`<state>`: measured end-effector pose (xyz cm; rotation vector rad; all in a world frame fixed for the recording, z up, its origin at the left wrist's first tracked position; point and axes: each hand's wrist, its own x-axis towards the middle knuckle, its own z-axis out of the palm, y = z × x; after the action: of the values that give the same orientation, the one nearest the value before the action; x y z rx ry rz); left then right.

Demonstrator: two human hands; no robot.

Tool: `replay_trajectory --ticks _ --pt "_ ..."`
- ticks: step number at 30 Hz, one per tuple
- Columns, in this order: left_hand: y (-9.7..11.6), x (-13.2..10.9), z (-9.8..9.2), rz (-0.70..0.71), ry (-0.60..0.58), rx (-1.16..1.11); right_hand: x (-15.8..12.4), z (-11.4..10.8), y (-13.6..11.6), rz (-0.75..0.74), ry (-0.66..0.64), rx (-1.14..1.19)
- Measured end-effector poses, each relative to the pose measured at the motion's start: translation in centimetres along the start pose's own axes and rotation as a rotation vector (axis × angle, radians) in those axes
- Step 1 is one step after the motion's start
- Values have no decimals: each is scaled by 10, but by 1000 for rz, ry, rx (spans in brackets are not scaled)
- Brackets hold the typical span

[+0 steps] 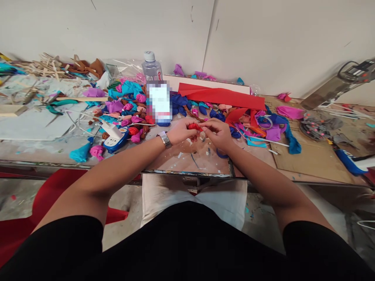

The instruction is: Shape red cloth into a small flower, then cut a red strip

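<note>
Both my hands meet over the middle of the worktable (187, 160). My left hand (182, 134), with a metal watch on its wrist, is closed around a small rolled red paper piece (194, 126). My right hand (217, 134) pinches the same red piece from the right side, fingers curled. Just behind the hands lie sheets of red crepe paper (222, 95) and a heap of rolled paper flowers (131, 109) in blue, pink, purple and teal. A blue ring of tape (222, 155) lies under my right wrist.
A water bottle (151, 66) and a propped phone (159, 102) stand behind the hands. A white and blue power strip (115, 138) lies to the left. Wooden sticks (47, 66) are piled far left, a glue gun (340, 84) lies far right, a red stool (52, 195) stands below left.
</note>
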<state>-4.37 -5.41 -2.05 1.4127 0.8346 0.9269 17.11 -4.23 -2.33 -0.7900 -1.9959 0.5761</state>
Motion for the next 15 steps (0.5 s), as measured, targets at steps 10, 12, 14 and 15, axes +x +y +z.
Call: replay_trajectory --ticks 10,12,14,15 --pt "-6 2 -4 33 99 115 1 10 12 253 -52 237" --pt "-6 1 -4 54 115 141 1 12 14 316 -80 312" --pt "-6 -1 -4 73 96 211 0 13 15 340 -110 350" --pt "-7 -2 -4 83 86 252 0 14 15 345 -123 365"
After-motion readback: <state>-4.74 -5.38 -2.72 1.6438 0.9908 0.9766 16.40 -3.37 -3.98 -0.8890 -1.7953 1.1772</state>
